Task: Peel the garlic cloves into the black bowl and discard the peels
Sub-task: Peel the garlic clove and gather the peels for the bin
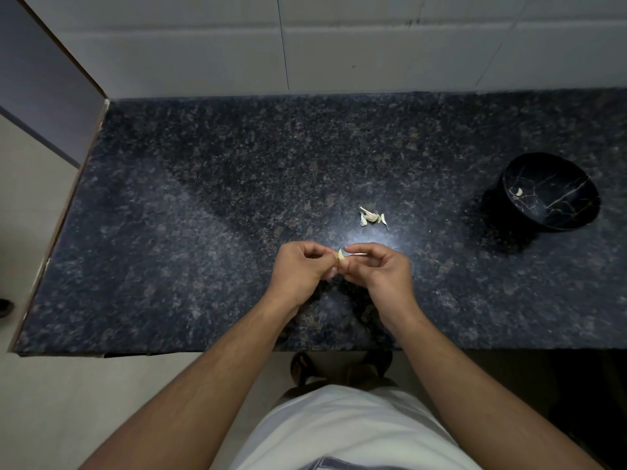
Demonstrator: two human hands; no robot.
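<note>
A small pale garlic clove point(340, 255) is held between both hands above the dark granite counter point(203, 215). My left hand point(303, 269) pinches it from the left with curled fingers. My right hand point(380, 269) pinches it from the right, and a thin strip of peel sticks out by its fingertips. A little pile of garlic cloves and peel point(371, 217) lies on the counter just beyond the hands. The black bowl point(556, 212), marbled with white veins, stands at the far right and has one peeled clove point(518, 192) inside.
A white tiled wall point(339, 45) backs the counter. The counter's left end and front edge drop to a pale floor point(40, 401). My feet in sandals point(302, 368) show below the front edge.
</note>
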